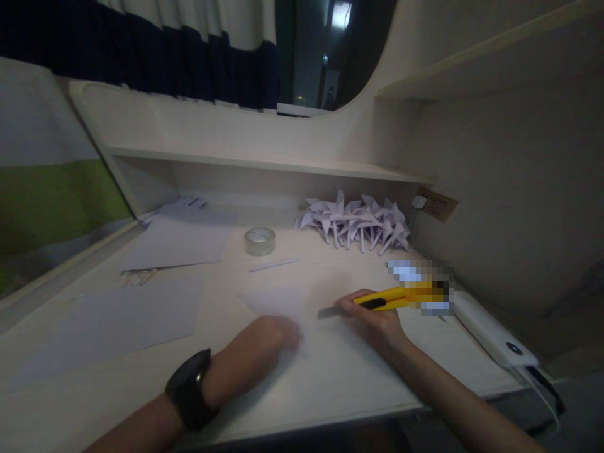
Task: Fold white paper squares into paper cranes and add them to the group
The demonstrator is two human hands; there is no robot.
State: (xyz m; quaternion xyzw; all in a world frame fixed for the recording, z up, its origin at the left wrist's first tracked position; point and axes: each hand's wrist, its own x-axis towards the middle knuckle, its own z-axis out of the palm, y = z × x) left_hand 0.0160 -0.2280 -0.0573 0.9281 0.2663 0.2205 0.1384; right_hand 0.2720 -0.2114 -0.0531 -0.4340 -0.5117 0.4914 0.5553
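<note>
My right hand (372, 318) holds a yellow utility knife (399, 296) near its front end, with the blade (329, 312) out and pointing left. My left hand (271, 336), wearing a black watch (191, 387), is curled over a small piece of white paper (278, 301) low over the desk. Motion blurs its fingertips and the paper's near edge. The paper reaches out beyond the fingers towards the back. A gap separates the blade from the left fingers.
Several paper pinwheels (358, 220) are piled at the back right. Behind my hands are a roll of clear tape (259, 241) and a thin paper stick (274, 265). White sheets (184, 236) lie left, with another sheet (117, 324) nearer. A white power strip (491, 330) lies at the right edge.
</note>
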